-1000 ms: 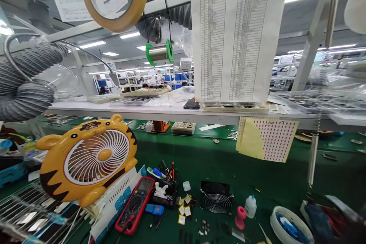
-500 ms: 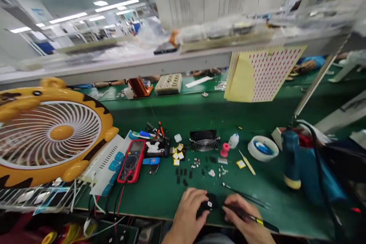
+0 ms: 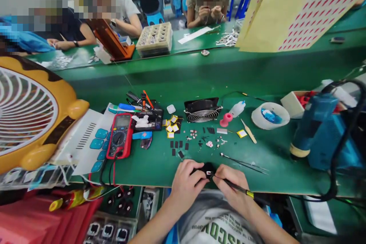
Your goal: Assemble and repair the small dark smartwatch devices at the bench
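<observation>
My left hand (image 3: 186, 179) is closed around a small black device (image 3: 208, 166) at the front edge of the bench. A small white rectangle shows on the device's face. In my right hand (image 3: 232, 180) is a slim black pen-like tool (image 3: 238, 187) with a yellow band. Its tip meets the device near the white patch, though my fingers partly hide the contact. Thin black leads (image 3: 244, 162) lie to the right of my hands. Just beyond them are small black pads (image 3: 180, 144) and loose tiny parts (image 3: 209, 143).
Left stand a red multimeter (image 3: 119, 137) and a yellow animal-shaped fan (image 3: 64, 122). A small black fan (image 3: 202, 110), pink spool (image 3: 226, 119), bottle (image 3: 238, 109) and white bowl (image 3: 270, 122) line the back. A blue-handled tool (image 3: 314, 122) stands right. Several people sit opposite.
The view has tilted down, bringing people opposite and my forearms into sight. My right hand has moved left, bringing the tool's tip to the black device.
</observation>
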The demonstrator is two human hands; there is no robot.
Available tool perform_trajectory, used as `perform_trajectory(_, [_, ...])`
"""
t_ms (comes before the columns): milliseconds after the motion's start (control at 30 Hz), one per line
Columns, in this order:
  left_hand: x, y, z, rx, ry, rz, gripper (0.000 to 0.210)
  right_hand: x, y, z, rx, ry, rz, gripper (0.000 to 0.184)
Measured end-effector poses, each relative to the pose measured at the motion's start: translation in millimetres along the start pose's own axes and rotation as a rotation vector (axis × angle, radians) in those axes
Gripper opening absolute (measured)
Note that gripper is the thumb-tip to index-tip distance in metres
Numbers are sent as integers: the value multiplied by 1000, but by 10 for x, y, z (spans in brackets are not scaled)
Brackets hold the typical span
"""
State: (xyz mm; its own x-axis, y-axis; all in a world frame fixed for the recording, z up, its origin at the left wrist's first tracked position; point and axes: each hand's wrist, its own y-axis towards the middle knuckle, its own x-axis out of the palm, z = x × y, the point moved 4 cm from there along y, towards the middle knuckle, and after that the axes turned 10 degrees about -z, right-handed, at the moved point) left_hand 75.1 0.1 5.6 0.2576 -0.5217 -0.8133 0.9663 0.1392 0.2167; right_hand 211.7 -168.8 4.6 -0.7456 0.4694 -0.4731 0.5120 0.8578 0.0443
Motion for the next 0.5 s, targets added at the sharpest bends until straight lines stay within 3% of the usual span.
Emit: perform_trajectory(500, [-95, 69, 120, 4, -2, 10, 13, -56, -16, -157, -83, 126, 73, 34])
